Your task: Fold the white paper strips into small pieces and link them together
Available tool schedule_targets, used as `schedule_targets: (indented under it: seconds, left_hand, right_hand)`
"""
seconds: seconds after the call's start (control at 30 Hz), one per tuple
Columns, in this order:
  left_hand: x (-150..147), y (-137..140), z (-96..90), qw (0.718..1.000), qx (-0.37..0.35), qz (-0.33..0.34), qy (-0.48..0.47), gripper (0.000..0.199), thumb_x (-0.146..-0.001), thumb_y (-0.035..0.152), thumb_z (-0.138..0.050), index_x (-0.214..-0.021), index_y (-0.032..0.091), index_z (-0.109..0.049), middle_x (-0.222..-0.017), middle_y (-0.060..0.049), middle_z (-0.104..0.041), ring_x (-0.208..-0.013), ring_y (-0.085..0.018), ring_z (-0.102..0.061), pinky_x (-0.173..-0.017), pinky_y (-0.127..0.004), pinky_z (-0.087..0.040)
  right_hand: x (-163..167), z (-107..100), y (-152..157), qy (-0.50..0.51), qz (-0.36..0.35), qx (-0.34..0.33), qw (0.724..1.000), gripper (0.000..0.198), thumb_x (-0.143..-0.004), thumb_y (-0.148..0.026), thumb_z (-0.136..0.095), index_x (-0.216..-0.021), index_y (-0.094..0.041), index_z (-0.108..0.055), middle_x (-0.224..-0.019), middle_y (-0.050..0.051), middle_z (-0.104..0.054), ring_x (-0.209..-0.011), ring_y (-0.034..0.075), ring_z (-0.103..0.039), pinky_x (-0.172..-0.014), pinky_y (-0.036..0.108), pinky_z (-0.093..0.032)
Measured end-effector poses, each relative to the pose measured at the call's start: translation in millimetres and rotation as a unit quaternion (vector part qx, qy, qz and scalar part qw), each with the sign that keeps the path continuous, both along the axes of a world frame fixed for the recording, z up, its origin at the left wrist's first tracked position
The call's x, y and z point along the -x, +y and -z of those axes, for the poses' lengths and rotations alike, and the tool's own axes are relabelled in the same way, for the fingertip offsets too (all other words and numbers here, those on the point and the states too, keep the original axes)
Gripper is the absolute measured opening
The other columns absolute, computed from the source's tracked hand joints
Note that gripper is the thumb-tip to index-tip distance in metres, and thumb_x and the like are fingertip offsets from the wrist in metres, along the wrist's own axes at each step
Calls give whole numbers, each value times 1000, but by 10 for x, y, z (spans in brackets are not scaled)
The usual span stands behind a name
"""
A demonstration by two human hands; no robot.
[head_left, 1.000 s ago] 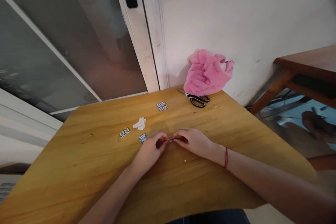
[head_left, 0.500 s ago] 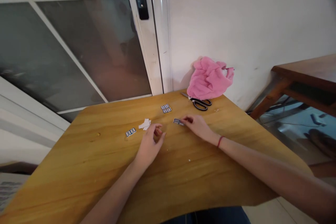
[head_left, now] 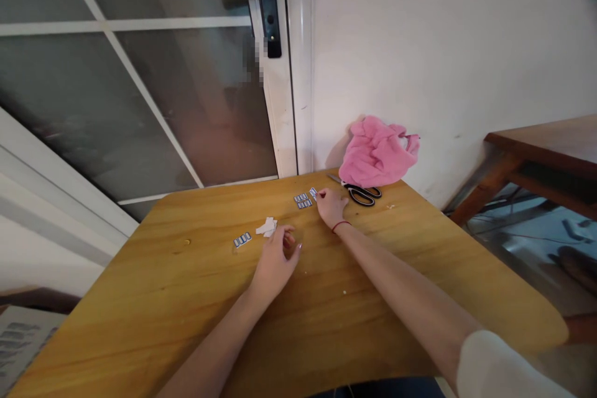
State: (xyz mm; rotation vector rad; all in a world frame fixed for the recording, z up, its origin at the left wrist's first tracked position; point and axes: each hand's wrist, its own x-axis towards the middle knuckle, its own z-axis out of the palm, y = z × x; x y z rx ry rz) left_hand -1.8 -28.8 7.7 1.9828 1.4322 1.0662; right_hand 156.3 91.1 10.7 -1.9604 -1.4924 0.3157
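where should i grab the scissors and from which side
Probably by the nearer black handle, from the near right: the scissors lie flat, that handle sits clear of the pink cloth, and the blades point away left. The right hand is nearer, but holds a card.

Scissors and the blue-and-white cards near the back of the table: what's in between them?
In the head view, the right hand is between the scissors and those cards, with another small blue-and-white card at its fingertips.
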Motion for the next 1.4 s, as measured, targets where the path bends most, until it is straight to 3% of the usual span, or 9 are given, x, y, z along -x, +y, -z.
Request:
schedule_targets:
  seconds: [0.53,0.7,0.8,1.03,1.17,1.3,1.4]
  left_hand:
    - [79,94,24,999,-39,-28,11,24,-77,18,-50,-100,20,-45,-80,-1,-55,-72,-15,-55,-71,-31,-46]
    - [302,207,-97,991,-96,-61,70,17,-77,18,-49,-94,20,-52,-84,-3,-57,-78,-17,-55,-76,-32,-44]
    - [538,323,-138,976,-120,-120,137,16,-76,19,-50,-91,20,-57,-87,-5,-58,-85,-20,-54,-81,-34,-42]
    - [812,465,-49,955,-5,-180,235,28,-78,43,-51,-93,23,-63,-102,-8,-60,-101,-27,-46,-85,-40,-36]
    - [672,420,-55,952,38,-179,244,34,-78,49,-50,-97,24,-62,-108,-8,-56,-104,-28,-43,-85,-42,-35]
    - [462,408,-45,941,78,-213,250,38,-77,49,-51,-101,21,-60,-109,-10,-52,-105,-29,-42,-87,-42,-34]
    - [352,425,-38,931,98,-233,261,36,-75,46,-54,-102,21,-59,-111,-11,-49,-106,-30,-42,-86,-42,-33]
  right_hand:
    - [69,-74,-50,-120,-32,41,991,16,-84,-15,-43,-94,-12,-54,-90,11,-63,-88,24,-56,-83,39,-23]
    - [62,-111,-22,-115,-42,50,991,16,-83,-14,-44,-96,-12,-54,-88,12,-64,-88,26,-57,-83,41,-23]
    - [66,-106,-31,-100,-42,49,993,18,-83,-15,-45,-99,-10,-53,-87,15,-64,-88,27,-57,-85,43,-21]
    - [-16,-53,-108,1,-35,7,999,34,-88,-19,-32,-121,-12,-38,-98,14,-61,-92,27,-55,-85,44,-26]
    - [-252,-53,-180,79,-97,-7,992,32,-86,-15,-29,-115,-15,-43,-93,11,-60,-82,21,-56,-79,36,-33]
    - [-525,3,-401,159,-181,-10,971,36,-84,-23,-31,-119,-15,-37,-65,-1,-55,-64,17,-54,-64,29,-39]
    - [-625,53,-572,200,-216,-16,956,32,-83,-24,-29,-112,-16,-40,-60,-3,-51,-59,15,-51,-58,26,-39]
